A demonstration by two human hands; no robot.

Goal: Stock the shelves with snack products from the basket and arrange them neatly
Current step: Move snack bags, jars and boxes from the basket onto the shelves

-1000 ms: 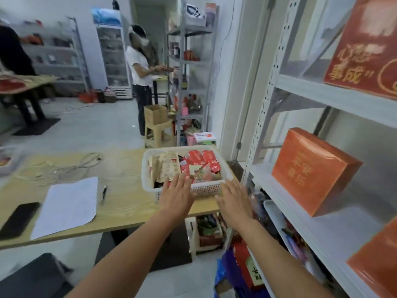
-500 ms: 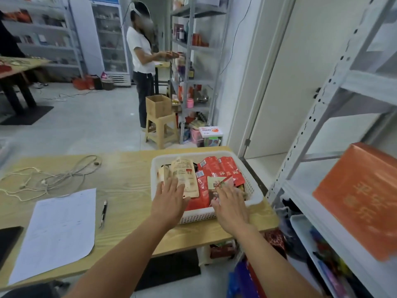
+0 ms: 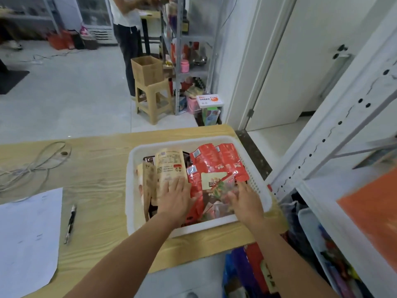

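Observation:
A white plastic basket (image 3: 261,181) sits on the right end of a wooden table (image 3: 96,168), full of snack packets. Several red packets (image 3: 214,162) lie at its back right, a tan kraft packet (image 3: 169,164) at its left. My left hand (image 3: 175,198) rests flat on the lower end of the tan packet, fingers straight. Over in the basket's front right, my right hand (image 3: 245,198) lies on a clear packet with red contents (image 3: 223,188), fingers spread over it. The white metal shelf unit (image 3: 335,130) stands to the right, with an orange box (image 3: 373,214) on it.
A sheet of paper (image 3: 28,239), a pen (image 3: 71,222) and a coiled cable (image 3: 32,166) lie on the table's left part. Bags and packets (image 3: 253,274) fill the floor under the shelf. A person (image 3: 126,39) stands by a far shelf, near a stool with a cardboard box (image 3: 147,69).
I have leaned closer and looked down. Both hands moved forward from the basket's near rim into it and now lie on the packets.

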